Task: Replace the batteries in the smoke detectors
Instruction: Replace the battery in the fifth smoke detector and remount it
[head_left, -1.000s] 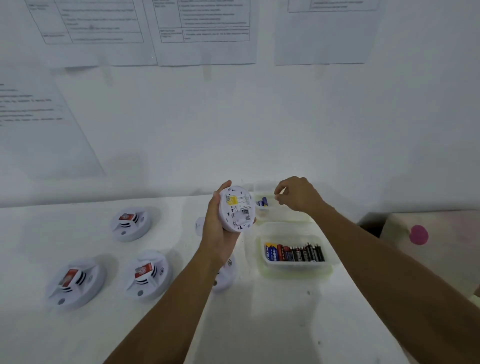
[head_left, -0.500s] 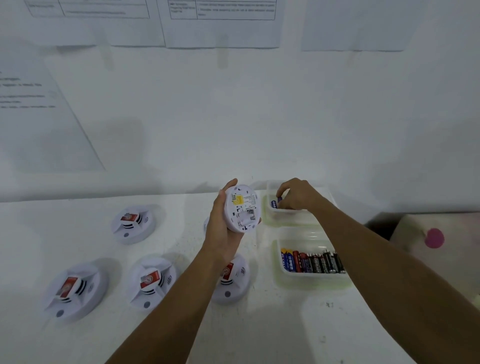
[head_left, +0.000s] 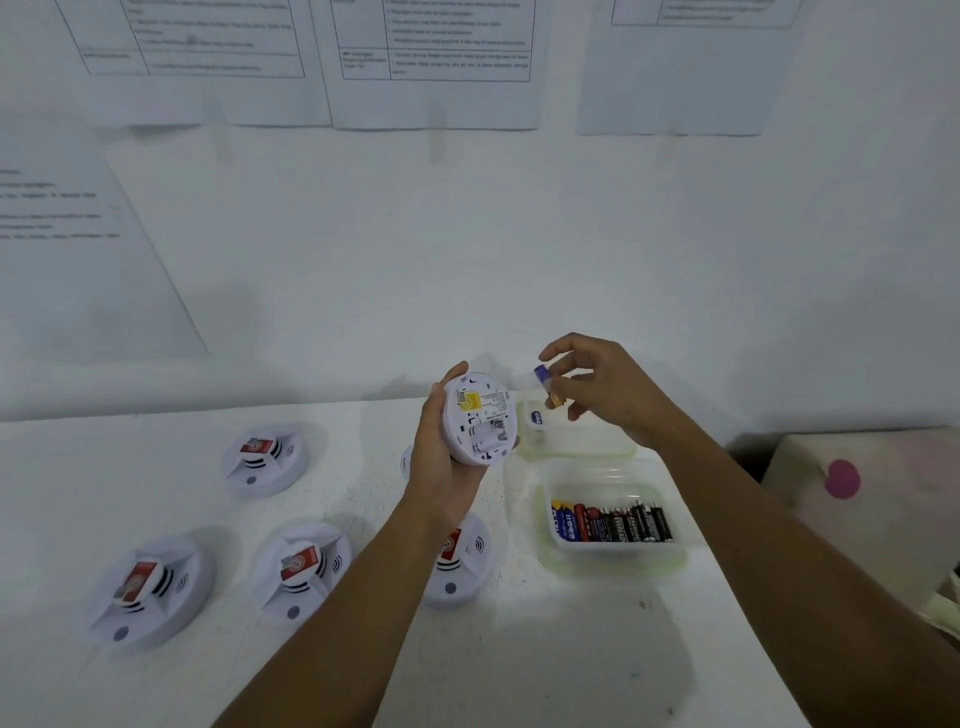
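Observation:
My left hand grips a round white smoke detector above the table, its back with a yellow label and an open battery bay turned toward me. Just to its right, my right hand pinches a small blue and gold battery in its fingertips, lifted over the far clear tray. One blue battery still lies in that tray. A nearer clear tray holds several batteries in a row.
Several white smoke detectors with red stickers lie face up on the white table: one at the back left, two in front, one under my left forearm. A wall with paper sheets stands behind. A pink-dotted box sits at right.
My right hand reached into the far tray, picked up a battery and lifted it out beside the detector. My left hand kept holding the detector in place.

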